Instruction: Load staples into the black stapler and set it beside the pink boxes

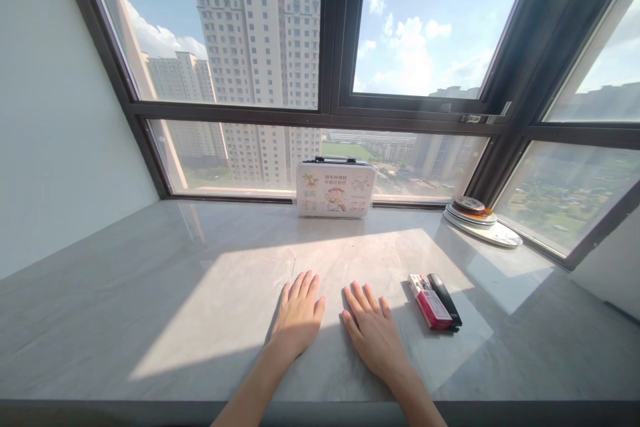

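From my remote station, the head camera showed the left hand (297, 317) and the right hand (376, 333) palm down on the grey, marbled surface (225, 287). I read the left fingers (306, 285) as extended, slightly spread and free of any load; the left thumb was angled toward the right hand. I read the right fingers (360, 296) as likewise extended, modestly spread and holding nothing, with the thumb angled toward the left hand. The two hands were apart, with bare surface between them. To the right of the right hand, near it but not touching it, I located a red-and-white box (434, 307) lying flat. A black stapler-like tool (444, 297) lay along the box's right side; I could not tell whether the two were in contact. Beyond both hands, a white case (336, 195) stood upright beside the window (327, 80), its dark handle (336, 159) uppermost and its printed front facing the camera. At the far right corner, I noted a stack of flat, plate-like pieces (500, 235), smaller ones on top of larger ones. Sunlight covered the middle of the surface, including the fingers of both hands, the box and the tool.
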Demonstrator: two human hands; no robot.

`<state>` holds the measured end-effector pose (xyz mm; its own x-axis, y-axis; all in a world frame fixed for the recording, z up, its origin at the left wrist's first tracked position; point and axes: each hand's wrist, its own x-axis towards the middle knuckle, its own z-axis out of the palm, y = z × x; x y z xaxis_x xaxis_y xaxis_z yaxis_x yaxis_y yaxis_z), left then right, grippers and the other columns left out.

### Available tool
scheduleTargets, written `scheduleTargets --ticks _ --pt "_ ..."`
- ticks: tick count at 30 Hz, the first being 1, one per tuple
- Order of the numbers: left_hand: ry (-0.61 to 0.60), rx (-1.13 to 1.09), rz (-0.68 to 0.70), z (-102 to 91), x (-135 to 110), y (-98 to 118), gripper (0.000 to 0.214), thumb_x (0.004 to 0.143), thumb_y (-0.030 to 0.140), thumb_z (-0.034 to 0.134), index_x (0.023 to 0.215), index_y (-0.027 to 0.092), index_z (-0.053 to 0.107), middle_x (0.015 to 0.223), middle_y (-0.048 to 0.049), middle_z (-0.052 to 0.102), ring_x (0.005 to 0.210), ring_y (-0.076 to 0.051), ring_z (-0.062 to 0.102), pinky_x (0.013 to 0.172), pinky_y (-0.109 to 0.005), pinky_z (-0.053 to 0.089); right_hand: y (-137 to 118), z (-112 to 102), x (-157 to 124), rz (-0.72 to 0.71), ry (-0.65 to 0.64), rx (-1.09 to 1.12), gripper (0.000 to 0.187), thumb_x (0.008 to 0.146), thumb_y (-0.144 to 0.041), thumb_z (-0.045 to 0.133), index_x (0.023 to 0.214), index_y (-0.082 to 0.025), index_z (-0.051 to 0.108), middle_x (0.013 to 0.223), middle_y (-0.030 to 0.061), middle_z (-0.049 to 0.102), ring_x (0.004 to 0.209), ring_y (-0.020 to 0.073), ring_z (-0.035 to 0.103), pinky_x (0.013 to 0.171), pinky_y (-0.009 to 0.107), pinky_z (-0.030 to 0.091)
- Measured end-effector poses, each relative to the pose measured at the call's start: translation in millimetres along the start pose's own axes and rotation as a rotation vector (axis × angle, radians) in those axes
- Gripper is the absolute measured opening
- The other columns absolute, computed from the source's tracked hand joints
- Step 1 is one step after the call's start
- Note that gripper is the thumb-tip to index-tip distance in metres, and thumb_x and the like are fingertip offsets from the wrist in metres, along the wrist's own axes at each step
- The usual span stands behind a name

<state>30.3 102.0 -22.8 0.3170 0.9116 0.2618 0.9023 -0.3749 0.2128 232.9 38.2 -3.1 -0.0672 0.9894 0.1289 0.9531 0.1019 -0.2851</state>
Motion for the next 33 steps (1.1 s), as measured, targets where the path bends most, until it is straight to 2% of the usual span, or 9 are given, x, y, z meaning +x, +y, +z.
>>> scheduleTargets --ticks 6,12,17,27,33 --pt "0.016 0.043 -0.017 5.1 -2 0 0.058 0.103 0.048 0.033 0.159 0.03 0.037 0.169 -0.0002 0.027 0.157 -0.024 0.02 0.128 -0.049 0.016 -5 -2 -3 0.017 -0.01 -0.045 0.058 0.106 -0.051 0.025 0.162 -0.034 0.029 0.17 -0.0009 0.019 0.158 0.0271 0.012 0.125 0.052 0.008" --pt "0.037 0.08 -0.12 7.0 -8 6 0.058 0.102 0.045 0.038 0.158 0.029 0.038 0.168 -0.0033 0.029 0.157 -0.026 0.022 0.127 -0.049 0.019 -6 -2 -4 0.028 -0.022 -0.068 0.059 0.106 -0.052 0.023 0.162 -0.035 0.028 0.171 -0.0024 0.017 0.158 0.0266 0.012 0.126 0.051 0.008" --pt "0.077 0.089 -0.199 6.7 -17 11 0.058 0.103 0.046 0.038 0.157 0.025 0.041 0.168 -0.0046 0.03 0.157 -0.028 0.022 0.128 -0.05 0.017 -4 2 -3 0.026 -0.008 -0.068 0.059 0.106 -0.052 0.022 0.162 -0.035 0.028 0.17 -0.0023 0.018 0.158 0.0259 0.012 0.125 0.051 0.008" --pt "0.179 0.111 -0.133 -0.5 -38 14 0.054 0.103 0.045 0.04 0.154 0.028 0.047 0.165 -0.0025 0.036 0.154 -0.027 0.028 0.127 -0.049 0.019 -4 2 -5 0.025 0.004 -0.068 0.059 0.105 -0.052 0.024 0.162 -0.035 0.03 0.17 -0.0022 0.019 0.158 0.0253 0.013 0.126 0.05 0.009" --pt "0.15 0.123 -0.098 -7.2 -50 14 0.055 0.103 0.043 0.038 0.156 0.028 0.044 0.166 -0.0016 0.035 0.154 -0.027 0.027 0.126 -0.051 0.021 -4 2 -5 0.021 0.013 -0.067 0.059 0.106 -0.052 0.023 0.162 -0.034 0.03 0.17 -0.0016 0.02 0.158 0.025 0.014 0.126 0.05 0.009"
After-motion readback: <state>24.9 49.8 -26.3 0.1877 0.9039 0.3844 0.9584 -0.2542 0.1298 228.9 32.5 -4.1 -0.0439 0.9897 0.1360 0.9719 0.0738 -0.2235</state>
